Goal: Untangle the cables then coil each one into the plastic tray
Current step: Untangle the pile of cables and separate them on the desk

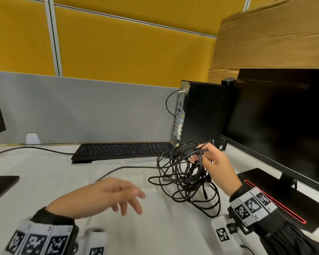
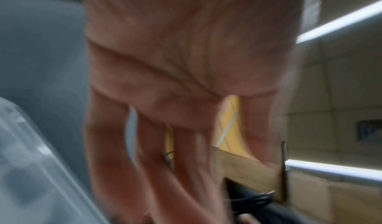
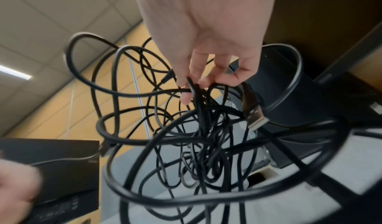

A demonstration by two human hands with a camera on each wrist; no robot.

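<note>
Left hand: the left hand (image 1: 107, 196) hovers low over the near desk (image 1: 164, 234), fingers loose and spread, holding nothing.
Cables: the black cables (image 1: 187, 178) hang as one knotted bundle at right, lower loops touching the desk.
Right hand: the right hand (image 1: 216, 167) pinches several strands at the top of the bundle.
Tray: the clear tray (image 1: 118, 173) lies between the left hand and the keyboard (image 1: 123, 150), apparently with no coil inside.
Next move: probably find a free plug (image 3: 256, 119), then feed it back through the loops rather than pulling hard.
Risk: tugging may tighten the knot.
</note>
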